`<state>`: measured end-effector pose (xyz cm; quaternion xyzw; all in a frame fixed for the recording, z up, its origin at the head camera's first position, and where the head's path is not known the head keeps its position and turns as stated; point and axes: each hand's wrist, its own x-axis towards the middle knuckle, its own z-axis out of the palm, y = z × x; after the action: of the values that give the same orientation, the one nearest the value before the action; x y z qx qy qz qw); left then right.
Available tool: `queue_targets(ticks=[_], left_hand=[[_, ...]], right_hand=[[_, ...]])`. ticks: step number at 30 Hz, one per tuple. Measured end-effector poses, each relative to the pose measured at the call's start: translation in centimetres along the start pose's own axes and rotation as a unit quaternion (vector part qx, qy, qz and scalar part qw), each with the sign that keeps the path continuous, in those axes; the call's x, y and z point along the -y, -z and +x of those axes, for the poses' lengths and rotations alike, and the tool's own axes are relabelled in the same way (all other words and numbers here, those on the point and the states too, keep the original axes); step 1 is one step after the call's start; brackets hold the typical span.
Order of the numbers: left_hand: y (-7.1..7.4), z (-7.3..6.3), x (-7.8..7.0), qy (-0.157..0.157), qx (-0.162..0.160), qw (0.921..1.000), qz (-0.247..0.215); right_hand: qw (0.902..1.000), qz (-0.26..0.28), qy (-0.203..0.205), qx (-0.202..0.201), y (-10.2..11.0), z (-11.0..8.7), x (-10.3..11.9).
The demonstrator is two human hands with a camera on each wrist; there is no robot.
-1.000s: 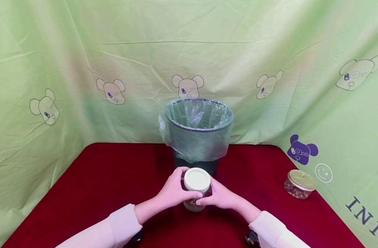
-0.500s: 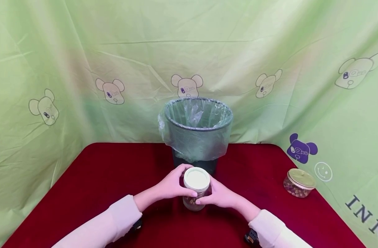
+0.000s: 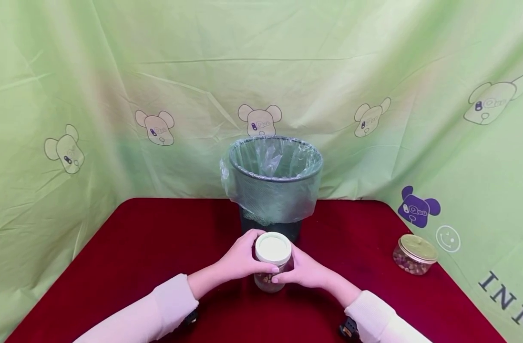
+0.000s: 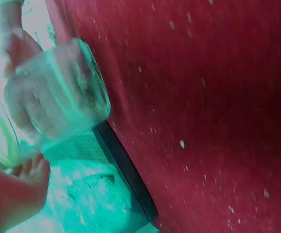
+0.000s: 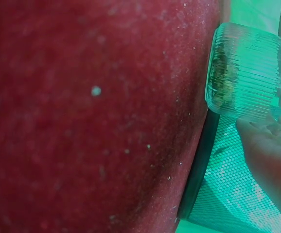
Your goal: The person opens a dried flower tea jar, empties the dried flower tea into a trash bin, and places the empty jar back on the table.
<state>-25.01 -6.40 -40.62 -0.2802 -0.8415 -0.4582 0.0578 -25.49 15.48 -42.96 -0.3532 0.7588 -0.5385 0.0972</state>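
A clear jar (image 3: 265, 285) with a pale lid (image 3: 273, 247) stands upright on the red cloth, in front of the bin. My left hand (image 3: 240, 257) grips the jar's upper part at the lid, thumb across the near side, fingers mostly hidden behind. Lower on the body, my right hand (image 3: 306, 270) holds the jar from the right, its thumb just under the left one. Small brownish pieces lie low inside the ribbed jar (image 5: 242, 73) in the right wrist view. The left wrist view shows the jar (image 4: 82, 92) blurred, with the left hand (image 4: 16, 194) by the lid.
Behind the jar stands a mesh bin (image 3: 274, 205) lined with a clear plastic bag. A low round jar (image 3: 413, 262) with a gold lid and small nuts or beans inside sits at the table's right edge. Green patterned curtain (image 3: 188, 81) surrounds the red-covered table (image 3: 158, 238).
My left thumb has slid a little left over the jar's near side and then back right. The right hand and the jar hold nearly the same place.
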Motion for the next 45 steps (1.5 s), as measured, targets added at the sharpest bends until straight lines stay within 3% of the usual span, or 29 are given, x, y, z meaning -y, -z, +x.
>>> queue_targets(ticks=[11, 24, 29, 34, 40, 45], left_hand=[[-1.5, -1.2, -2.1, 0.057, -0.08, 0.9948, 0.028], [-1.4, -1.3, -2.0, 0.06, -0.085, 0.9941, 0.028], [-0.9, -1.1, -1.4, 0.05, -0.062, 0.9968, -0.008], [-0.1, -0.5, -0.1, 0.025, -0.007, 0.9978, -0.061], [0.8, 0.4, 1.1, 0.008, 0.073, 0.9858, -0.151], [1.0, 1.0, 1.4, -0.015, 0.107, 0.9796, -0.169]], right_hand=[[0.9998, 0.014, 0.009, 0.006, -0.1, 0.1, 0.0], [0.9999, 0.009, 0.008, 0.004, 0.0, 0.2, -0.2], [1.0, 0.005, -0.003, 0.0, 0.0, 0.0, -0.1], [0.9999, -0.003, -0.012, -0.005, -0.1, -0.1, 0.0], [0.9999, 0.0, -0.01, 0.001, -0.1, -0.1, 0.2], [0.9999, 0.003, -0.015, 0.003, 0.1, 0.0, 0.3]])
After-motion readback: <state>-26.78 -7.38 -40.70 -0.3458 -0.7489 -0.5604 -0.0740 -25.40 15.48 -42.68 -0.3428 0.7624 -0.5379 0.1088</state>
